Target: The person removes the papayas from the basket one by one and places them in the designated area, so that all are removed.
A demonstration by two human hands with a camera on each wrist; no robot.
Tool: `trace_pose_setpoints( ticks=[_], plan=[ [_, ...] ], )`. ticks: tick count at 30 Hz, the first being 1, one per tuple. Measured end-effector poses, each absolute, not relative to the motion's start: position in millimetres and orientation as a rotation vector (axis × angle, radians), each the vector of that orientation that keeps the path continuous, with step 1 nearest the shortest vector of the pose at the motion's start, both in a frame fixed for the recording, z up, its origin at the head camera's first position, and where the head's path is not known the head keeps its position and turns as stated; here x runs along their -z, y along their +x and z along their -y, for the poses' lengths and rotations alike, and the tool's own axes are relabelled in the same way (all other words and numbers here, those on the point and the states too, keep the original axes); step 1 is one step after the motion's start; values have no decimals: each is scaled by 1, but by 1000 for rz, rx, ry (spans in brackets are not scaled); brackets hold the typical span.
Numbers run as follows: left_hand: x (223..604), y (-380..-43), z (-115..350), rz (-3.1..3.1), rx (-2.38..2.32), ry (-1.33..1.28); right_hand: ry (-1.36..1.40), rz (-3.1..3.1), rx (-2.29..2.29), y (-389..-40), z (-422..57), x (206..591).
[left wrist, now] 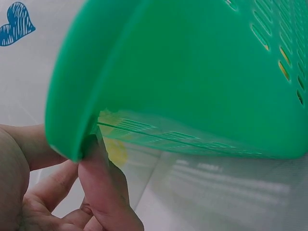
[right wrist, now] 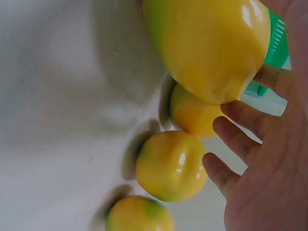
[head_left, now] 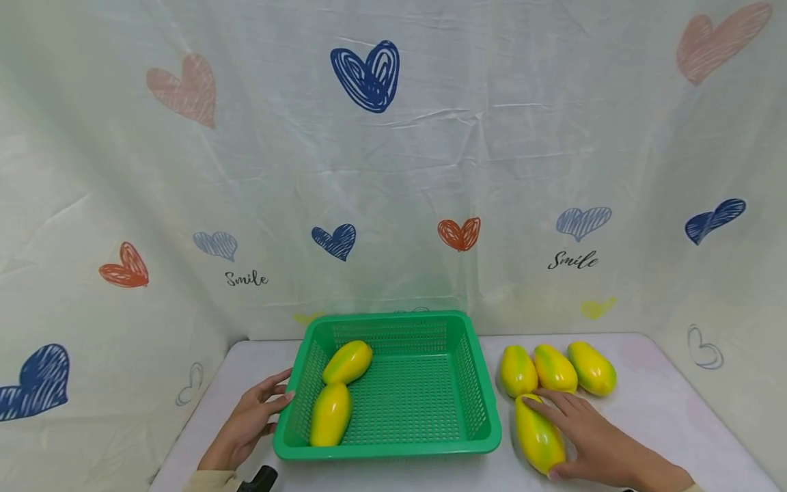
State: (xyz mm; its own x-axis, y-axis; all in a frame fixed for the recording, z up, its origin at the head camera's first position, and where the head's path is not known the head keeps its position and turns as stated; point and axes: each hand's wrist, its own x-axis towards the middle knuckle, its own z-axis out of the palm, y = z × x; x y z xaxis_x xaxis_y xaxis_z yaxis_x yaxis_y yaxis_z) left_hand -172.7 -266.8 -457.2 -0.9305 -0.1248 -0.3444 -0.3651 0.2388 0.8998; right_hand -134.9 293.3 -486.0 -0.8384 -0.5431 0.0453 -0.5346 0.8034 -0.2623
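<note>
Behind it all, a pale, heart-printed backdrop (head_left: 529,150) is hanging in creases, and in front of it the white table (head_left: 652,403) is carrying the whole show. Centre stage, the green basket (head_left: 393,451) is sitting with most of its floor bare, two glossy yellow fruits (head_left: 348,363) lying along its left side, nearly end to end.

Now to the hands! The left hand (head_left: 251,420) is gripping the basket's left rim between thumb and fingers, apparently steadying it. Over on the other side, the right hand (head_left: 596,437) is spanning the near fruit (head_left: 540,437), thumb at its near end, fingertips at its far end, holding it lengthwise; how firmly, I'm not able to tell. That fruit is lying to the right of the basket. Just beyond it, three loose fruits (head_left: 555,369) are lying in a row.

I'm reading this as the pick-up step, with two fruits in and four outside. The next move, I'm judging, is calling for a secure squeeze on that slick-looking skin, then a lift clear of the neighbouring fruits and the basket's raised rim.
</note>
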Motion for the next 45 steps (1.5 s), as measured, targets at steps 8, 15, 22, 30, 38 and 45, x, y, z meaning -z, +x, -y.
trace_pose_setpoints(
  ticks=[8, 15, 22, 30, 38, 45],
  plan=[
    [457, -172, 267, -2308, -1766, -461, -929, -2989, 382, -135, -294, 485],
    [456, -171, 266, -2316, -1755, -465, -971, -3016, 358, -136, -295, 482],
    [458, -171, 267, -2310, -1754, -472, -959, -3002, 375, -140, -294, 473],
    [458, -172, 268, -2295, -1770, -460, -913, -2960, 407, -144, -291, 454],
    [460, -173, 270, -2299, -1773, -437, -1087, -3031, 355, -150, -277, 428],
    [459, -171, 270, -2295, -1783, -431, -1384, -3044, 330, -163, -246, 406]
  ],
)
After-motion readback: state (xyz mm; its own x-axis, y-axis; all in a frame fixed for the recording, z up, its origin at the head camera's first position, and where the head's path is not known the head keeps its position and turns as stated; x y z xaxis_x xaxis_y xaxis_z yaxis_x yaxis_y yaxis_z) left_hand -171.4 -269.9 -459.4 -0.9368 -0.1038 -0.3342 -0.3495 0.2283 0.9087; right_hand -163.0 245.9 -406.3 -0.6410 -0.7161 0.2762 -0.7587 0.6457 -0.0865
